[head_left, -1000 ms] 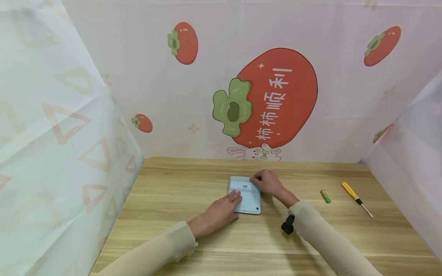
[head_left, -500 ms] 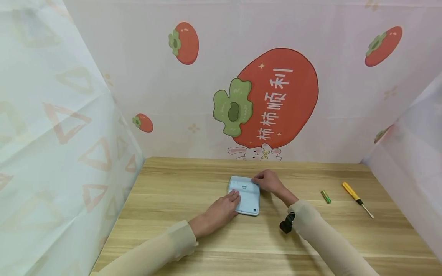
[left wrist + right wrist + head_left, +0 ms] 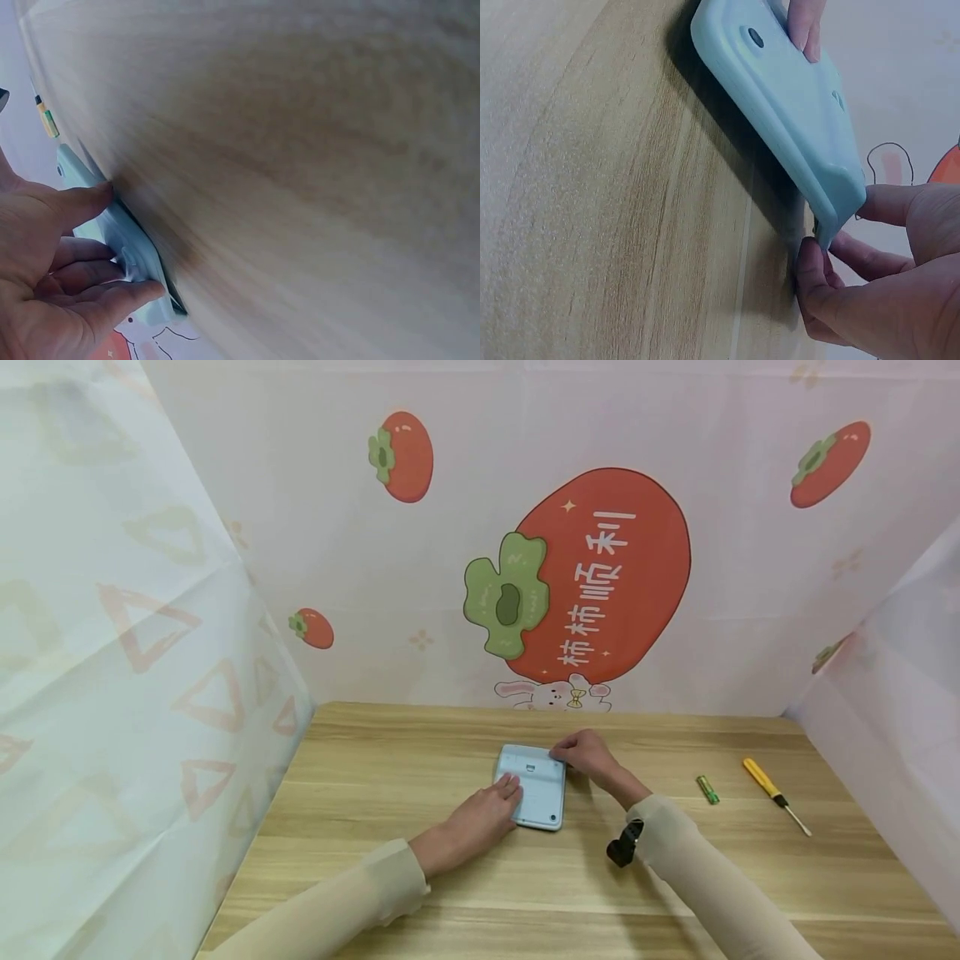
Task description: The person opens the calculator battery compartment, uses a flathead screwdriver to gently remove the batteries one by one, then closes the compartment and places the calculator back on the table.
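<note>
A light blue calculator [image 3: 543,797] lies face down on the wooden table, its plain back up with a small latch near the far end and a dark round spot near the close end. My left hand [image 3: 483,818] holds its left side, with fingers over the back; the left wrist view has the thumb [image 3: 94,202] at the calculator's edge. At the far right corner, my right hand [image 3: 588,756] pinches the edge between thumb and fingers. In the right wrist view, the calculator's long side [image 3: 780,150] casts a dark shadow on the table. Its keys are hidden underneath.
To the right on the table [image 3: 360,760] lie a green battery [image 3: 707,789] and a screwdriver [image 3: 765,778] with a yellow handle. White printed sheets [image 3: 420,560] stand behind and at both sides. A black device [image 3: 624,843] sits at the right wrist.
The calculator has turned slightly clockwise, its near end shifting a little left. My right hand has moved slightly with its corner; my left hand stays on it.
</note>
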Demonstrator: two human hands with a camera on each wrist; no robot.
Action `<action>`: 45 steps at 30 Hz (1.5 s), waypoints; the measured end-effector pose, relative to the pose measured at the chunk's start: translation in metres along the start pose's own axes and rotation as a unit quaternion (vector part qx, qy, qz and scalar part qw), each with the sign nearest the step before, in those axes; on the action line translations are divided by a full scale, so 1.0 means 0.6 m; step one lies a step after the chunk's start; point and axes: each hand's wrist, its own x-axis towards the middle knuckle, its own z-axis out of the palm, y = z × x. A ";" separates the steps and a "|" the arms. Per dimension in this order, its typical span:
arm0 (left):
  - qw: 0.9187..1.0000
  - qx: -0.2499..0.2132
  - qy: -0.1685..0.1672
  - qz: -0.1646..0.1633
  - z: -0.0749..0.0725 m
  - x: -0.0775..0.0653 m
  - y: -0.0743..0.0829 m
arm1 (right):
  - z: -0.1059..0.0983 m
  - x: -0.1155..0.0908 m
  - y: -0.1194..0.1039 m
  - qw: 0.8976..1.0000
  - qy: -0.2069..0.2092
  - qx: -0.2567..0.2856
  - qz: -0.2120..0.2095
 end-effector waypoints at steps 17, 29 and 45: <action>1.000 0.020 0.010 0.011 0.000 -0.006 -0.002 | -0.003 -0.001 -0.005 0.998 -0.007 0.056 0.015; 1.000 -0.006 0.014 0.010 0.000 -0.008 -0.007 | -0.010 -0.003 -0.004 0.987 -0.019 0.153 0.045; 0.996 -0.022 0.084 0.009 0.004 -0.011 -0.009 | -0.010 -0.012 -0.014 0.976 -0.002 0.214 0.049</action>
